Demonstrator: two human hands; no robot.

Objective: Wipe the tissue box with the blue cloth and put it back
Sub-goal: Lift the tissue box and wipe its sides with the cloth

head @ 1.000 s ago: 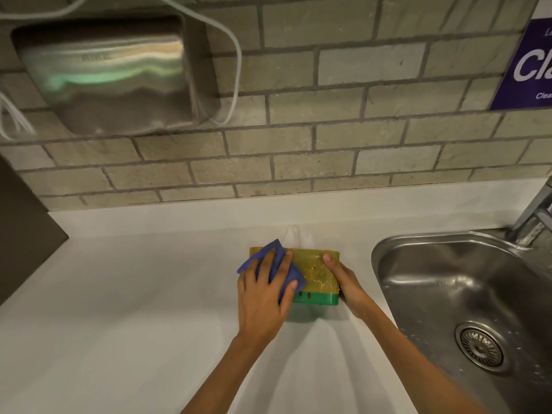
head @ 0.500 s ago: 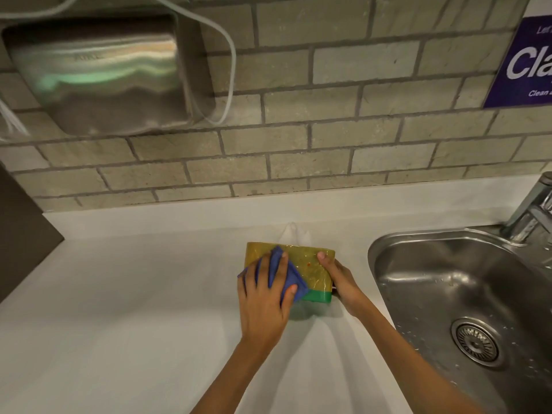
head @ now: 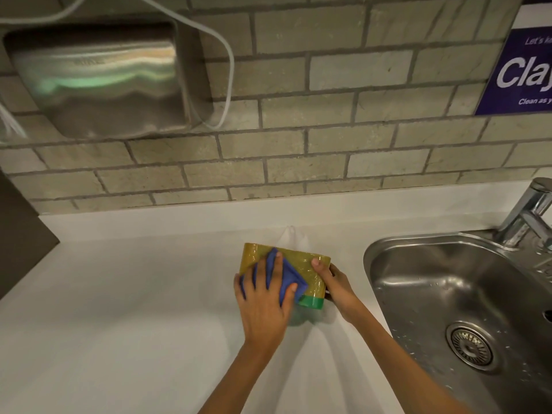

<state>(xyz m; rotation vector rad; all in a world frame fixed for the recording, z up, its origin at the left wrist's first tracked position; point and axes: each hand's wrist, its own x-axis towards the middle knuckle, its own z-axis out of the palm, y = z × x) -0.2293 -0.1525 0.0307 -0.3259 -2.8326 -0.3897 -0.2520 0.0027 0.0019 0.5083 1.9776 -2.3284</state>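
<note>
The tissue box (head: 312,271) is a yellow pack with a green band along its near edge, lying on the white counter (head: 134,309) just left of the sink. A white tissue (head: 291,237) sticks out behind it. My left hand (head: 264,306) lies flat on the blue cloth (head: 288,277) and presses it onto the box's top, toward the left and near side. My right hand (head: 336,283) grips the box's right end, thumb on top. Part of the cloth is hidden under my fingers.
A steel sink (head: 457,309) with a drain (head: 470,345) lies at the right, its tap (head: 528,216) at the back right. On the brick wall hang a metal hand dryer (head: 101,82) with a white cable (head: 227,70) and a purple sign (head: 519,73). A dark panel (head: 21,234) stands far left.
My left hand has slid the blue cloth from the box's far left corner toward me and to the right across the top. My right hand has kept its hold on the right end.
</note>
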